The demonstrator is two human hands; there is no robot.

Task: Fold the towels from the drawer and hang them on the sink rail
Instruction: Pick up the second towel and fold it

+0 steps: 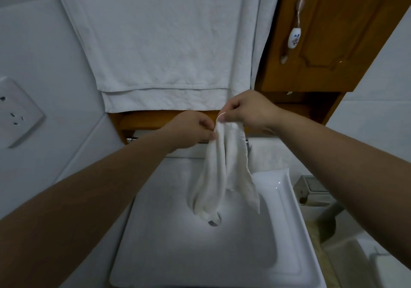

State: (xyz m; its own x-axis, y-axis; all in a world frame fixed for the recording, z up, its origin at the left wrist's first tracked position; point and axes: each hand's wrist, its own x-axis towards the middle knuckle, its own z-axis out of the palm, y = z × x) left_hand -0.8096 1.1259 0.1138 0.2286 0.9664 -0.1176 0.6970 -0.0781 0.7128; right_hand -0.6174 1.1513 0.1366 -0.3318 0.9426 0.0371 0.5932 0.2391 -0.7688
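Note:
A small white towel (219, 176) hangs bunched over the white sink (287, 210), its lower end dangling near the drain. My right hand (246, 110) pinches its top edge from above. My left hand (193, 131) pinches the same top edge just to the left, so the two hands are close together. A large white towel (162, 43) hangs flat on the wall above, doubled at its lower hem. A thin metal rail (131, 140) shows behind my left wrist, mostly hidden by my hands.
A brown wooden cabinet door (329, 31) with a porcelain-and-metal handle (293, 36) is at the upper right. A wooden shelf edge (142, 120) runs under the big towel. A white wall socket (15, 112) sits at the left. A metal holder (311, 191) is right of the sink.

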